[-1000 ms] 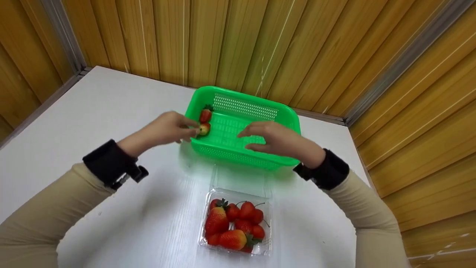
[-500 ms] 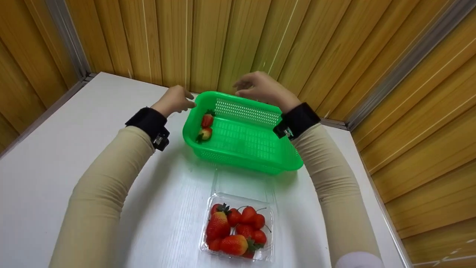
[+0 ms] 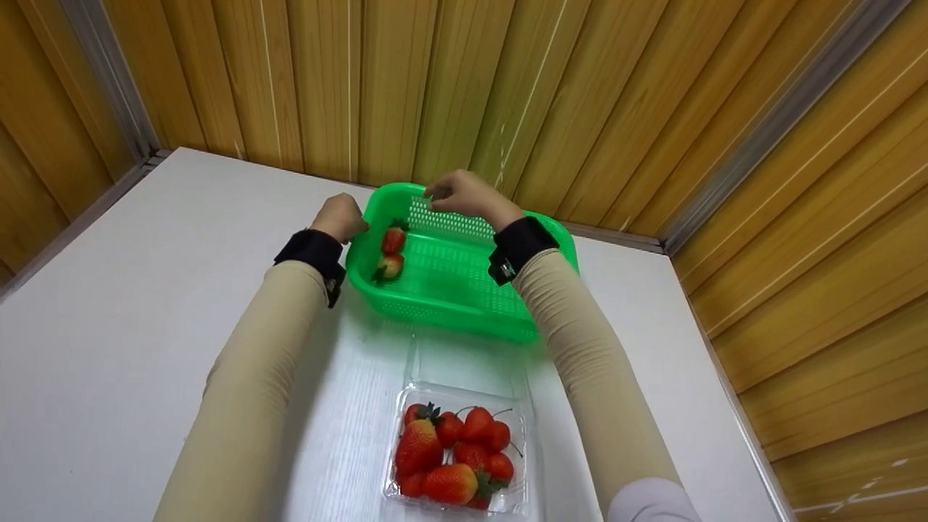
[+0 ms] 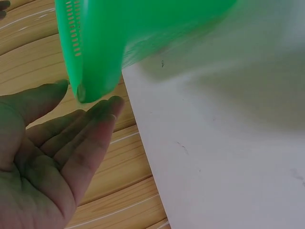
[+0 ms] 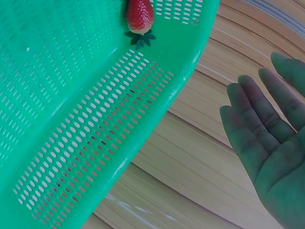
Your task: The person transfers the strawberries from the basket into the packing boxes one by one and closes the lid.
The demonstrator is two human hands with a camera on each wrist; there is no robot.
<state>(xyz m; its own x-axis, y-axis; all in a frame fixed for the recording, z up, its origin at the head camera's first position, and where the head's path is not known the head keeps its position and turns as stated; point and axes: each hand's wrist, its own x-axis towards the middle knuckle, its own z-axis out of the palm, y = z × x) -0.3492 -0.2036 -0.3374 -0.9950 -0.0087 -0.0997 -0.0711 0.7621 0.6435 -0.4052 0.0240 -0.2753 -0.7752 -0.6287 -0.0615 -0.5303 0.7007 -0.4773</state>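
Observation:
A green plastic basket (image 3: 449,308) stands at the back of the table, holding two strawberries at its left end: a red one (image 3: 394,239) and a paler one (image 3: 391,267). At the basket's left rim is my left hand (image 3: 338,217); in the left wrist view the rim's corner lies between the thumb and the extended fingers of the left hand (image 4: 52,152). Over the back rim hovers my right hand (image 3: 467,194). Nothing is in the right hand (image 5: 271,129) in the right wrist view, its fingers loosely extended outside the basket, apart from the rim.
In front of the basket, a clear plastic box (image 3: 464,392) holds strawberries (image 3: 451,484) and small red cherry-like fruits (image 3: 477,424). Its clear lid lies folded open toward the basket. Wood-patterned walls (image 3: 406,94) rise behind and beside the white table (image 3: 181,290).
My left hand has left the paler strawberry and moved to the basket's left rim. My right hand has gone from above the basket's inside to its back rim, then shifted left.

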